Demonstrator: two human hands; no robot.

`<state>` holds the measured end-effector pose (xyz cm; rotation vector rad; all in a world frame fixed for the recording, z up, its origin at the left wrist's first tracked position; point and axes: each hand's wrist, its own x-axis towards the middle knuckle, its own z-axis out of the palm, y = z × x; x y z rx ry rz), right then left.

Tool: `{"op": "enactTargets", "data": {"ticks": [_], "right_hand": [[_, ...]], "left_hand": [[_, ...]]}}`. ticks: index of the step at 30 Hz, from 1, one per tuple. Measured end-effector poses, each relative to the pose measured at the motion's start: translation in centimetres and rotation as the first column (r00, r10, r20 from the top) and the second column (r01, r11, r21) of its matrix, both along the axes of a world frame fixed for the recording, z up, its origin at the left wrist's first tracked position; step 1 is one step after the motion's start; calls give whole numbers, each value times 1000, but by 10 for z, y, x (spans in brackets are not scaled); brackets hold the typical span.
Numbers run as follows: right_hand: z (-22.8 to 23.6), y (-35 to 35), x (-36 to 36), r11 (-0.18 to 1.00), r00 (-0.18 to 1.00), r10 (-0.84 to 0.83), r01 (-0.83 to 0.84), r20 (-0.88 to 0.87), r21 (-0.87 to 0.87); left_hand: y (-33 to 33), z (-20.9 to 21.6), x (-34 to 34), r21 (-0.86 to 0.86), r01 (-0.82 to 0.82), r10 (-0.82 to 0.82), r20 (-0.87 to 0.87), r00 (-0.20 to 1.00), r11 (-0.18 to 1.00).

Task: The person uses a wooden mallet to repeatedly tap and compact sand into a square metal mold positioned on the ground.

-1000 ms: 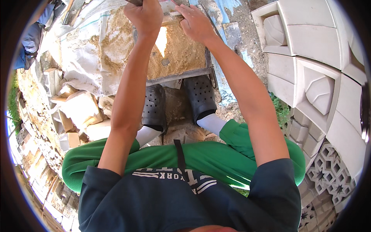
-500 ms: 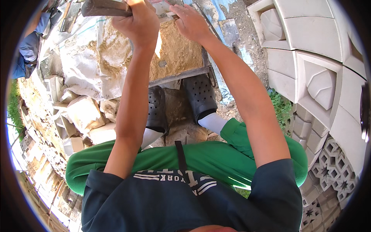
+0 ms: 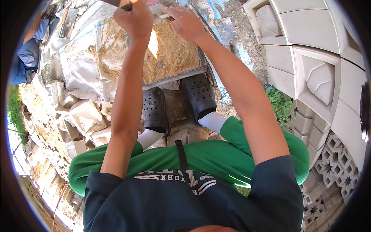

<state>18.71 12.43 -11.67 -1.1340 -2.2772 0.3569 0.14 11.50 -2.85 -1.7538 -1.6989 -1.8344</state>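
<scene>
My left hand (image 3: 135,19) is closed round a dark, thick bar-like tool (image 3: 118,3). Most of that tool is cut off by the upper edge of the picture. To its right, my right hand (image 3: 185,24) has its fingers stretched out, with the fingertips at a pale, flat-edged piece (image 3: 165,16). Whether they touch it I cannot tell. Under both hands lies a bed of tan sand (image 3: 174,50), bordered by a dark frame (image 3: 176,77). A dirty white plastic sheet (image 3: 83,73), partly sandy, spreads left of the frame.
My black clogs (image 3: 154,108) stand against the near side of the frame. Broken pale blocks (image 3: 87,116) lie at the left. Moulded concrete blocks (image 3: 317,81) are stacked at the right, beside a green plant (image 3: 279,103). Another person's blue-clothed leg (image 3: 29,56) shows at the far left.
My left hand has moved up and slightly left with the tool, so less of the tool shows. My right hand has shifted slightly left, its fingers still stretched out.
</scene>
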Motion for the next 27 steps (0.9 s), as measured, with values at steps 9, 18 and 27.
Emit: {"op": "enactTargets", "data": {"ticks": [9,18,27], "right_hand": [[5,-1,4,996,999,12,-9,32,-88],[12,-1,-2,996,999,22,-20,25,-88],[5,-1,4,1000,1000,-1,0,-30,-12]], "left_hand": [[-8,24,27,-114,-33,83,474,877,993],[-11,17,24,-169,-4,60,329,942,986],[2,-6,12,-101,-124,126,15,992,987]]}}
